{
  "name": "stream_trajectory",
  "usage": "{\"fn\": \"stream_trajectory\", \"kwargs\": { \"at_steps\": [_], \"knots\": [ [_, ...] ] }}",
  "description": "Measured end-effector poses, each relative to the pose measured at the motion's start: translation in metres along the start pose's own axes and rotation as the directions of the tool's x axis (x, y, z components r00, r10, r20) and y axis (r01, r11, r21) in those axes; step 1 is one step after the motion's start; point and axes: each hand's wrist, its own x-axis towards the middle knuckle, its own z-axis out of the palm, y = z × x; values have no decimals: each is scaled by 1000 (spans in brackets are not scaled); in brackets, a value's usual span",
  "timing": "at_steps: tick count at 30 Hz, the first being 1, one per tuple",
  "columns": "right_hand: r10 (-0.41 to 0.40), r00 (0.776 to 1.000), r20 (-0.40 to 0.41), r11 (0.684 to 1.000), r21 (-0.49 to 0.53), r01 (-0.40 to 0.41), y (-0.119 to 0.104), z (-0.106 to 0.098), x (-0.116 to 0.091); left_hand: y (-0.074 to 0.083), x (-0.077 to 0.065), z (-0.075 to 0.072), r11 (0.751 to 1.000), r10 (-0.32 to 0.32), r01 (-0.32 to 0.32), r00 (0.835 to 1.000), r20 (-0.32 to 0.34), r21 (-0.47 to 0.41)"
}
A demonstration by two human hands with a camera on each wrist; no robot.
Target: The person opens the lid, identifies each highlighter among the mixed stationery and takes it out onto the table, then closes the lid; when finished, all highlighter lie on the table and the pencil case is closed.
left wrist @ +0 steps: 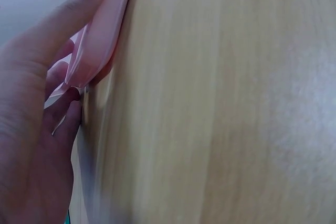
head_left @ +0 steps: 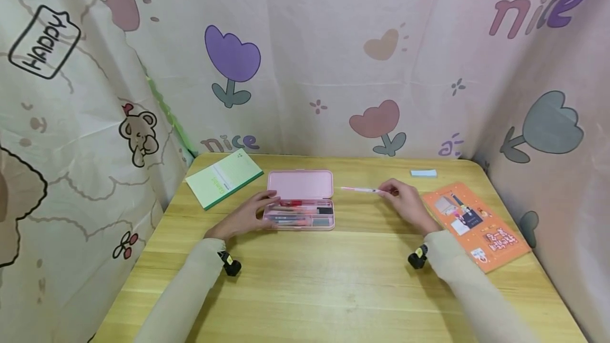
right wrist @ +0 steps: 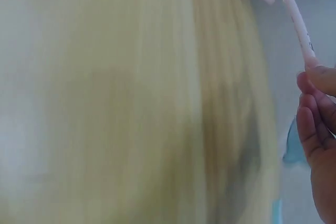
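A pink pencil case (head_left: 300, 184) lies open on the table, its lid tipped back. Several pens (head_left: 297, 209) fill its tray, among them a red one at the hinge side. My left hand (head_left: 244, 217) holds the case's left end, and in the left wrist view the thumb (left wrist: 79, 11) lies along the pink wall (left wrist: 100, 40). To the right of the case, my right hand (head_left: 405, 201) pinches one end of a slim white-and-pink pen (head_left: 357, 189). The pen's other end points left toward the lid. In the right wrist view the pen (right wrist: 298, 24) is held between thumb and fingers.
A green notebook (head_left: 224, 178) lies at the back left of the wooden table (head_left: 324, 285). On the right is an orange booklet (head_left: 476, 226), with a small pale blue-and-white block (head_left: 423, 173) behind it. A patterned curtain (head_left: 305, 68) hangs around the table's back and sides.
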Motion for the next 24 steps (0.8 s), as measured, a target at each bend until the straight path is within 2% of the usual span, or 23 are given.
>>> {"fn": "stream_trajectory", "kwargs": {
  "at_steps": [3,8,15,24],
  "knots": [
    [27,1000,-10,999,-43,-28,18,-11,-4,0,0,-1,1000,-4,4,1000,4,0],
    [44,999,11,996,-82,-43,33,-13,-7,0,1,-2,1000,2,-2,1000,5,0],
    [55,996,65,997,-58,-51,37,-7,-6,2,1,-1,1000,5,-5,1000,8,-2],
    [47,994,104,996,-80,-38,37,-4,-5,1,1,0,1000,-12,12,1000,7,0]
  ]
}}
